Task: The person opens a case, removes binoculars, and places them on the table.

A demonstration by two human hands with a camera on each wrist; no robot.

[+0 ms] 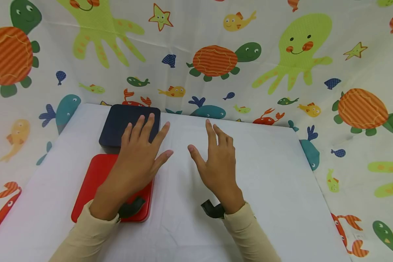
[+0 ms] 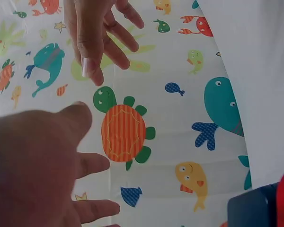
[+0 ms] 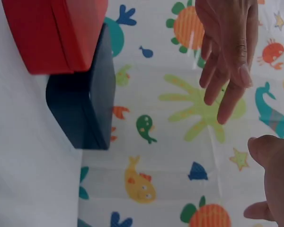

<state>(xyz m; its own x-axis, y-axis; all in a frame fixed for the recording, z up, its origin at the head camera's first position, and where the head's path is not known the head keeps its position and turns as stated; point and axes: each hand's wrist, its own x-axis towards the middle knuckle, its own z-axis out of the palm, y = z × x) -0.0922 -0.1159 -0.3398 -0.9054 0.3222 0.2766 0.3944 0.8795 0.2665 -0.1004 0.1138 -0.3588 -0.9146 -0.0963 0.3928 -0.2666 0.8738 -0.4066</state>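
Note:
Both hands hang over the white table with nothing held. My left hand (image 1: 135,160), fingers spread, overlaps a red box (image 1: 99,171) and a dark navy box (image 1: 131,114) in the head view. To its right is my right hand (image 1: 219,163), thumb apart and fingers loosely bent, over bare white cloth. The red box (image 3: 61,33) and the navy box (image 3: 92,94) stand close together in the right wrist view, away from the fingers. In the left wrist view, the left hand (image 2: 33,161) is blurred at the near left, with the right hand (image 2: 97,33) beyond it.
The white table (image 1: 265,182) has its far edge against a cloth (image 1: 196,29) printed with sea animals, which also hangs along both sides. A black strap (image 1: 213,209) shows at the right wrist, and another strap (image 1: 132,207) at the left.

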